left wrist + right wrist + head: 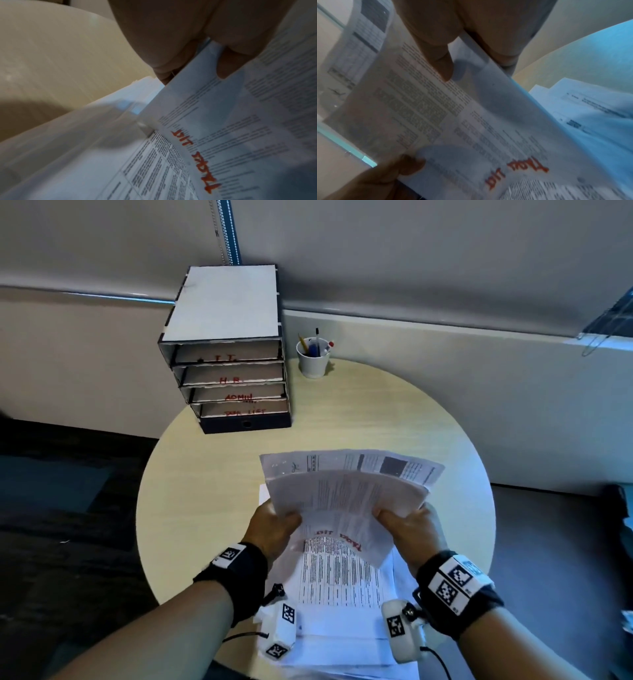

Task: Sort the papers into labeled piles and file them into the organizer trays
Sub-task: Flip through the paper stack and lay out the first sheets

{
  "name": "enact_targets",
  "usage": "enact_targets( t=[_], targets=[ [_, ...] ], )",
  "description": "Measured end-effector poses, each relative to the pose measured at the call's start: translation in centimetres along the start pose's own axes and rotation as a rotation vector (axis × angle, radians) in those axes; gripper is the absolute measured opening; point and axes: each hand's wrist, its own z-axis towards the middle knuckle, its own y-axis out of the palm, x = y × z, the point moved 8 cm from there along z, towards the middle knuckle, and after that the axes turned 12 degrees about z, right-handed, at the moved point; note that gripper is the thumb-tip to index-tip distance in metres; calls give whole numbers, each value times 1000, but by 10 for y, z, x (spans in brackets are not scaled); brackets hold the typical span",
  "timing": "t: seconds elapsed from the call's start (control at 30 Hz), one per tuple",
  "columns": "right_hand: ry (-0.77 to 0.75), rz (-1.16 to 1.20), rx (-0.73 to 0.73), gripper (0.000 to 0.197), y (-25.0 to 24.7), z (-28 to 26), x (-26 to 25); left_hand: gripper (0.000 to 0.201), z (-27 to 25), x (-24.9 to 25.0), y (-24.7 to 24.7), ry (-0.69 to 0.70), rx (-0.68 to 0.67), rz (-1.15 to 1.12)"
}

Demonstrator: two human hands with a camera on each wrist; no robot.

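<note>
Both hands' grip point(274, 525) point(407, 522) pinches fanned papers point(346, 494), hiding the pile point(342, 594) beneath.

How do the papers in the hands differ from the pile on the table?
The held papers are lifted, curved and fanned between the left hand and right hand; the pile lies flat on the table. The held top sheet carries paragraphs; the pile's top sheet is a grid. Both are white printed sheets.
</note>
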Motion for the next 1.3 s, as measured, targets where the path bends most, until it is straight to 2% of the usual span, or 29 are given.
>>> enact_targets(
  t=[0.07,0.13,0.2,0.27,0.3,0.33,0.4,0.47,0.5,0.6,0.63,0.7,0.8,0.87,0.9,0.97,1.03,1.1,1.13,1.2,1.27,1.3],
  targets=[
    [-65,-12,41,25,-11,5,-12,17,0,13,-6,96,36,125],
    [-224,-119,182,37,-34,2,-50,11,0,39,-17,208,75,281],
    [-601,-305,274,61,-48,-17,-110,13,-1,76,-28,354,133,469],
    [-974,-550,161,70,-26,-51,-158,9,-11,121,-27,570,176,775],
    [-1049,-697,52,70,-6,-56,-166,7,-14,141,-18,661,171,950],
    [-1051,-867,-45,68,14,-58,-170,5,-15,157,-9,720,157,1100],
    [-969,-1149,-167,50,44,-48,-157,11,-16,181,10,813,140,1309],
    [-922,-1244,-221,13,54,-33,-144,16,-16,196,22,901,141,1424],
    [-885,-1240,-223,8,52,-25,-139,15,-15,200,26,934,136,1447],
    [-796,-1181,-260,8,43,-5,-130,11,-3,201,25,1001,124,1471],
    [-791,-1146,-286,6,40,0,-127,12,1,200,23,1034,136,1451],
    [-737,-1064,-337,13,35,21,-116,13,12,197,13,1058,197,1384],
    [-511,-881,-347,19,22,66,-106,41,28,186,-18,950,365,1255],
    [-259,-787,-293,28,2,98,-97,57,29,166,-37,853,450,1158],
    [-128,-710,-249,27,-12,112,-90,60,24,151,-42,835,471,1128],
    [70,-541,-151,17,-31,132,-76,58,17,111,-33,829,379,1139],
    [131,-404,-61,14,-36,149,-66,59,20,54,-8,789,68,1216],
    [163,-212,18,14,-30,168,-52,67,28,-15,12,643,-273,1337],
    [175,-127,51,13,-25,178,-45,67,30,-43,16,572,-337,1388],
    [194,-56,90,12,-9,198,-29,55,35,-87,24,556,-372,1460],
    [215,-59,120,15,7,218,-14,37,36,-100,27,618,-292,1436],
    [226,-120,121,14,16,226,-9,37,36,-110,29,617,-294,1426]
  ],
)
